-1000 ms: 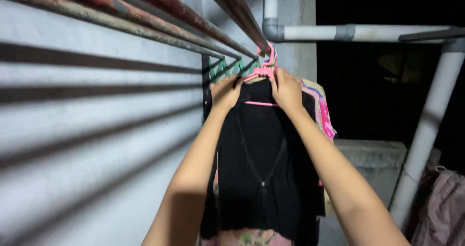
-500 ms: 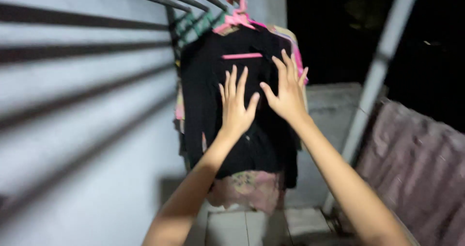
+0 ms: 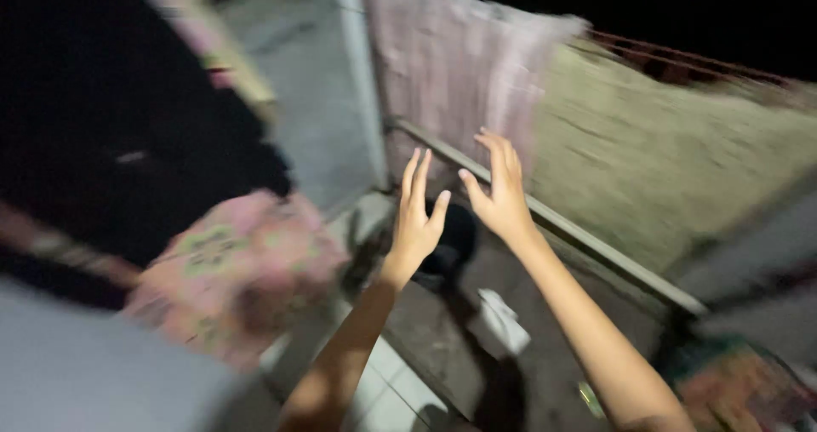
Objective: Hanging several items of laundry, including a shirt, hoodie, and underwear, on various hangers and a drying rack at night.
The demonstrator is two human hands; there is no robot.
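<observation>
While both my left hand [image 3: 417, 215] and right hand [image 3: 500, 189] hover open and empty, fingers spread, the black garment [image 3: 128, 134] hangs to their left, apparently already hung, untouched.

Both hands, left hand [image 3: 415, 219] and right hand [image 3: 500, 195], have let go of the black garment [image 3: 128, 143], now left of them, empty and spread.

Both hands raised mid-view, left hand [image 3: 417, 215] beside right hand [image 3: 500, 195]; hanging garments [image 3: 170, 168] left, draped cloth [image 3: 459, 57] behind, railing [image 3: 587, 240] right.
</observation>
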